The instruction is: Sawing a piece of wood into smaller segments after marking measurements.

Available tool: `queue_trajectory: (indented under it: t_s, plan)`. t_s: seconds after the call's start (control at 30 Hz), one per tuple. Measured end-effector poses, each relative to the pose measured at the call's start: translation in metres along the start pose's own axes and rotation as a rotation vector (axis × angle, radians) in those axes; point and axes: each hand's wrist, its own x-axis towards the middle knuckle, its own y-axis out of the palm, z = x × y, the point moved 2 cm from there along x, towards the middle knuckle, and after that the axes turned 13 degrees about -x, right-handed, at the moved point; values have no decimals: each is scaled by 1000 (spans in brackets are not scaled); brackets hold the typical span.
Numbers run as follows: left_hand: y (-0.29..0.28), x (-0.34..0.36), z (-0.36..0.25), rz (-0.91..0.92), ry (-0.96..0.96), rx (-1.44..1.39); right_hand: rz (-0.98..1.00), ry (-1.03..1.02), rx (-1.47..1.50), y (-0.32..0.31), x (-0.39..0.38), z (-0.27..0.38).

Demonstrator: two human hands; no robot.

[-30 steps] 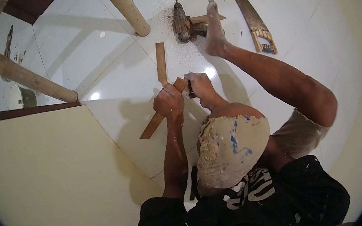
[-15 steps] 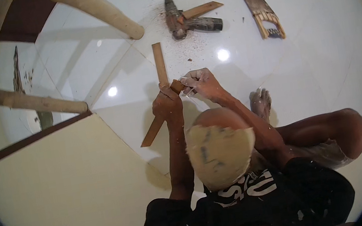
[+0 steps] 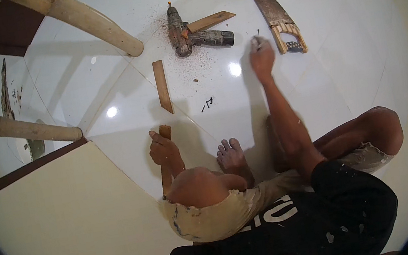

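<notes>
My left hand (image 3: 165, 152) is closed around a brown wooden strip (image 3: 166, 177), which stands beside my bent knee with its top end showing above the fingers. Out to the right, my right hand (image 3: 262, 57) reaches low over the floor. Its fingertips are pinched at the near end of a small dark screw (image 3: 258, 32). Several more dark screws (image 3: 207, 104) lie on the tiles between the two hands. A second wooden strip (image 3: 162, 87) with a slanted end lies beyond my left hand.
A cordless drill (image 3: 180, 35) lies ahead amid sawdust, touching a short wooden piece (image 3: 214, 20). A handsaw (image 3: 279, 22) rests just right of my right hand. Wooden legs (image 3: 91, 22) of a frame stand at the upper left, near a cream panel (image 3: 66, 202). My bare foot (image 3: 231, 155) is on the tiles.
My hands have parted. The left has drawn back toward my knee with a wooden strip; the right has stretched out to the screw. Loose screws now show on the floor. The view has shifted slightly.
</notes>
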Motion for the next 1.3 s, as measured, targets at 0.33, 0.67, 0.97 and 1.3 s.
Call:
queue_trajectory:
  t_s: [0.33,0.67,0.97,1.3]
  plan:
    - [81,43,165,-146,-688,-426,45,-117,-322,8,40,-37]
    - [77,60,109,-327,-64,-648,464,-369,185,-13,-116,23]
    - [102,82,68,-275,-82,-699,547,-609,-19,-15,-134,33]
    - [97,81,79,-291,-577,-1353,584,-501,9,-20,-134,44]
